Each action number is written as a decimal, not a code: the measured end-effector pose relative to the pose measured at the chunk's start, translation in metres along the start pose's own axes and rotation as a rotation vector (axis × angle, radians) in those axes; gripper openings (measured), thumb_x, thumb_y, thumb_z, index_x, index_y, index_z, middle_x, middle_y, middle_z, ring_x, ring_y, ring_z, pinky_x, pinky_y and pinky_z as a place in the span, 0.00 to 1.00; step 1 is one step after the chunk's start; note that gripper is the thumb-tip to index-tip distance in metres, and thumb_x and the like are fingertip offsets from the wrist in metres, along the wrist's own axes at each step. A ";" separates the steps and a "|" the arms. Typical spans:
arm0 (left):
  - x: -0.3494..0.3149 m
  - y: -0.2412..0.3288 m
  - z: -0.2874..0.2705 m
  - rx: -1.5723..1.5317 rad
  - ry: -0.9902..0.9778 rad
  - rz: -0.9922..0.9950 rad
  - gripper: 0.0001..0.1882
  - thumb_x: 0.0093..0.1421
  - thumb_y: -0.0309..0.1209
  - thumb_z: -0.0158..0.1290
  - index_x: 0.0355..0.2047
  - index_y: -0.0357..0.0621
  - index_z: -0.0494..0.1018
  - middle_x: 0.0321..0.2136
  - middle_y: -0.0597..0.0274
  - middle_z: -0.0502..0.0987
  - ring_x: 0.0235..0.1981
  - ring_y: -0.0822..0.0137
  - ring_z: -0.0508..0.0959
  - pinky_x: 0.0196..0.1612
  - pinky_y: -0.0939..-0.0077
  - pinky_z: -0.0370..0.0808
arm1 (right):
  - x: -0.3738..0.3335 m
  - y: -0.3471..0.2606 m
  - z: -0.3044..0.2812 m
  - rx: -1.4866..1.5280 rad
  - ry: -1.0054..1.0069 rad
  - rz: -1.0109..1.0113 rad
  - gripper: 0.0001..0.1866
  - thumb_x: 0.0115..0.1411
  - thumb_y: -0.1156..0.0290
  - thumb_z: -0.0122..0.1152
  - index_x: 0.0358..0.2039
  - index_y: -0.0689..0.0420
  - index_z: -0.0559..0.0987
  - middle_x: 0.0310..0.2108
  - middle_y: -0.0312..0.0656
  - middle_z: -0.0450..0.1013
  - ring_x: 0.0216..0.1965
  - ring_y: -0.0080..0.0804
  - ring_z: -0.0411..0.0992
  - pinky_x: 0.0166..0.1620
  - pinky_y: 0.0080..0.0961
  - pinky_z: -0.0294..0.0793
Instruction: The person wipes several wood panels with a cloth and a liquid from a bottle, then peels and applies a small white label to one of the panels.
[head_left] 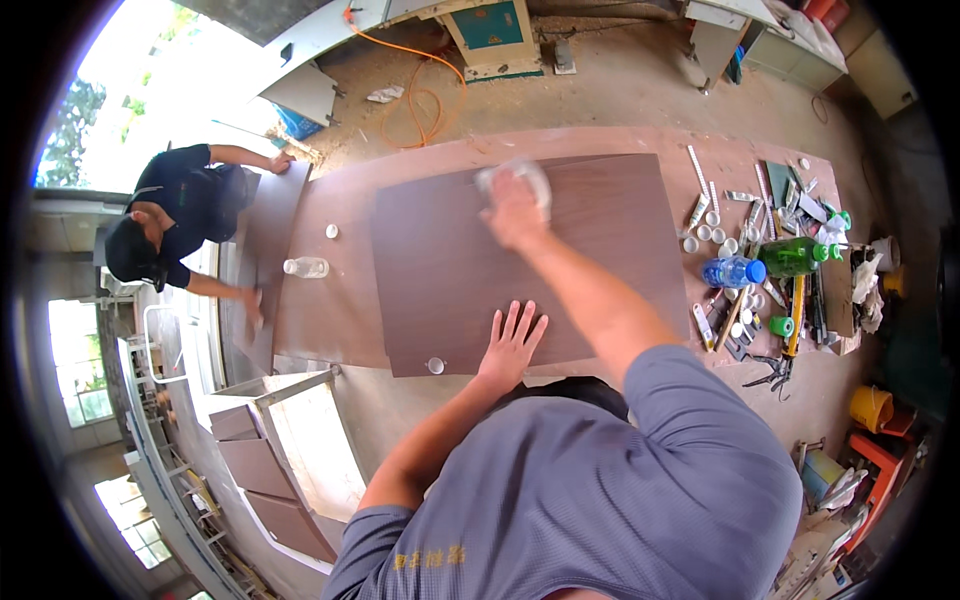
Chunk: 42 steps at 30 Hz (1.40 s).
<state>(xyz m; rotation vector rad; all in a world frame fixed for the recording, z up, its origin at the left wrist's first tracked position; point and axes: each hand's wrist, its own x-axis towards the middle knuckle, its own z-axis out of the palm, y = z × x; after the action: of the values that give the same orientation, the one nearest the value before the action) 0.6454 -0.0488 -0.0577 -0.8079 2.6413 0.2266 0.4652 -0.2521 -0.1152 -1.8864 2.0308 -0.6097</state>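
The panel [560, 270], a dark brown board, lies flat on the reddish workbench [340, 330], filling most of its middle and reaching to the near edge. The right hand [512, 212] is stretched out to the panel's far edge, fingers curled loosely over a white cloth [520, 180] and pressing it down on the board; the cloth shows blurred, and how tightly the fingers close on it cannot be told. The left hand [512, 345] lies flat on the panel near the front edge, palm down, fingers spread wide and straight, holding nothing. Just left of that hand, at the panel's near corner, sits a small white cap [435, 365]. On the bare bench left of the panel lies a clear bottle [306, 267] on its side, with another white cap [331, 231] beyond it. At the bench's right end, well apart from both hands, is a clutter of tools, small caps, a blue bottle [732, 271] and a green bottle [795, 257]. At the left end another person [175, 215] in a dark shirt bends over a second brown board [270, 250], one hand at its far corner and one near its close end.
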 end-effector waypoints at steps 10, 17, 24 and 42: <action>-0.034 -0.035 -0.113 -0.278 -0.033 0.121 0.48 0.54 0.29 0.60 0.75 0.38 0.55 0.72 0.37 0.58 0.77 0.37 0.52 0.77 0.42 0.50 | -0.087 -0.090 -0.210 1.591 -0.629 0.003 0.25 0.67 0.72 0.61 0.63 0.62 0.78 0.51 0.37 0.81 0.50 0.24 0.76 0.56 0.26 0.75; -0.004 -0.159 -0.365 -0.525 -0.068 -0.049 0.28 0.57 0.31 0.60 0.59 0.38 0.78 0.54 0.48 0.83 0.55 0.56 0.83 0.62 0.64 0.76 | -0.288 0.043 -0.405 1.517 0.709 0.213 0.27 0.68 0.70 0.60 0.66 0.64 0.70 0.57 0.52 0.78 0.53 0.41 0.82 0.57 0.38 0.83; 0.190 -0.257 -0.394 -0.010 0.578 -0.217 0.40 0.64 0.71 0.50 0.34 0.38 0.80 0.30 0.43 0.82 0.39 0.39 0.81 0.45 0.49 0.76 | -0.418 0.012 -0.196 2.224 0.779 0.605 0.32 0.70 0.53 0.53 0.68 0.61 0.70 0.63 0.53 0.74 0.62 0.51 0.75 0.67 0.53 0.73; 0.230 -0.286 -0.143 -0.306 0.349 -0.086 0.38 0.70 0.60 0.51 0.69 0.45 0.69 0.67 0.48 0.72 0.67 0.50 0.73 0.68 0.56 0.69 | -0.259 -0.002 -0.163 0.379 0.397 0.395 0.33 0.69 0.65 0.58 0.72 0.56 0.67 0.71 0.50 0.66 0.74 0.52 0.59 0.73 0.51 0.60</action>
<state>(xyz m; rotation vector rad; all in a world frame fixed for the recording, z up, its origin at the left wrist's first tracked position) 0.5885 -0.4376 -0.0288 -1.1485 2.9281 0.5192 0.4107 0.0222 0.0097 -1.1753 2.2314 -1.2245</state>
